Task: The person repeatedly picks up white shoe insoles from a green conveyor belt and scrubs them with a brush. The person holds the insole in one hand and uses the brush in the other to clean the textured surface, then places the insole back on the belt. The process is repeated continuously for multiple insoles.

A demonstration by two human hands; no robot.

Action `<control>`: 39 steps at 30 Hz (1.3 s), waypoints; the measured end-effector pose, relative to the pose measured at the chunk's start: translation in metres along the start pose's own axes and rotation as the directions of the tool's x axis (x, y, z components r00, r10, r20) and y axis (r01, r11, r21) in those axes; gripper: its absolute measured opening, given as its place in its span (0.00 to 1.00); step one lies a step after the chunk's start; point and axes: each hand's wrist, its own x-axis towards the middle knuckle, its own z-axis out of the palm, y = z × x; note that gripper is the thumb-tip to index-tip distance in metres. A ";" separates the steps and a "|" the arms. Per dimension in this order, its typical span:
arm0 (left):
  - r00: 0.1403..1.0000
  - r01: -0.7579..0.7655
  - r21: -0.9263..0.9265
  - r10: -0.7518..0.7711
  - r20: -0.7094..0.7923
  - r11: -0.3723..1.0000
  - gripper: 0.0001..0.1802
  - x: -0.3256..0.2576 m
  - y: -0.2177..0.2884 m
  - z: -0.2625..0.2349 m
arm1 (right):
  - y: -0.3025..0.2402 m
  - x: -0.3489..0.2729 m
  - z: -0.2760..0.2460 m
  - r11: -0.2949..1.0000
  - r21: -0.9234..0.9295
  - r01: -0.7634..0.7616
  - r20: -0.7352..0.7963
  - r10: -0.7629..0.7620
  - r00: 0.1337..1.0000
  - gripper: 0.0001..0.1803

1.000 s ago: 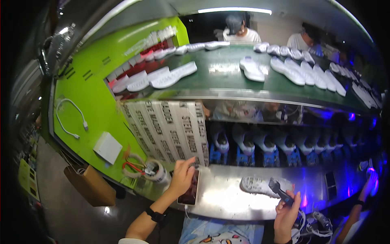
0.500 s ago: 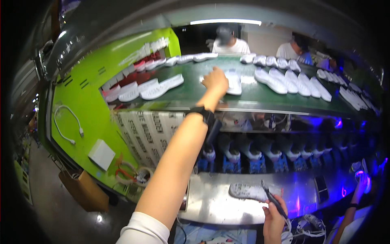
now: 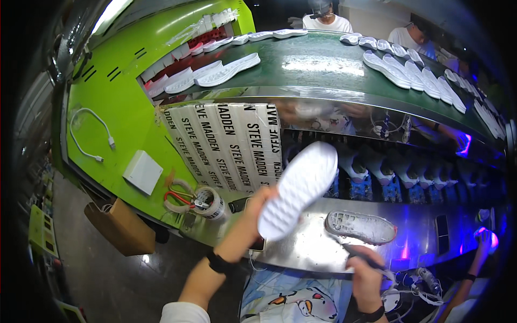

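Observation:
My left hand (image 3: 256,210) grips a white shoe sole (image 3: 299,191) by its edge, tilted above the metal bench (image 3: 301,250). The sole's ribbed side shows; its far end points up and right. In my right hand (image 3: 368,277) is a dark pen-like tool (image 3: 369,259) with a pale cord, its tip slanting up and left. Just beyond that tip a greyish shoe sole (image 3: 360,227) lies on the bench, its raised rim and studded inside facing up. Tool and greyish sole look close, but I cannot tell whether they touch.
Behind the bench runs a green conveyor (image 3: 301,81) with rows of white soles (image 3: 229,70). A printed white carton panel (image 3: 223,145) stands left, near a tape roll (image 3: 211,203). Shoes (image 3: 382,172) fill a low shelf. Two people face me; a co-worker's hand (image 3: 486,239) is at right.
My left hand has come back from the conveyor to above the bench, now with a white sole in it. My view has shifted downward. The tool remains in my right hand.

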 end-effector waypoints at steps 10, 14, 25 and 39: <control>0.998 -0.063 -0.260 0.057 -0.032 0.964 0.28 0.004 -0.128 -0.097 | 0.065 0.023 0.054 0.632 -0.540 0.556 0.465 -0.327 0.823 0.12; 0.998 -0.054 -0.503 0.060 -0.005 0.863 0.30 0.013 -0.132 -0.118 | 0.078 0.052 0.041 0.829 -0.480 0.288 0.092 -0.278 0.956 0.11; 0.984 0.176 -0.169 -0.173 0.029 0.970 0.31 0.037 -0.098 -0.098 | 0.046 0.056 0.010 0.886 -0.455 0.091 0.588 0.223 0.778 0.11; 0.645 0.758 0.366 -0.706 -0.294 0.540 0.25 0.072 -0.083 -0.096 | 0.016 0.068 -0.028 0.695 -0.505 0.512 0.774 0.101 0.625 0.11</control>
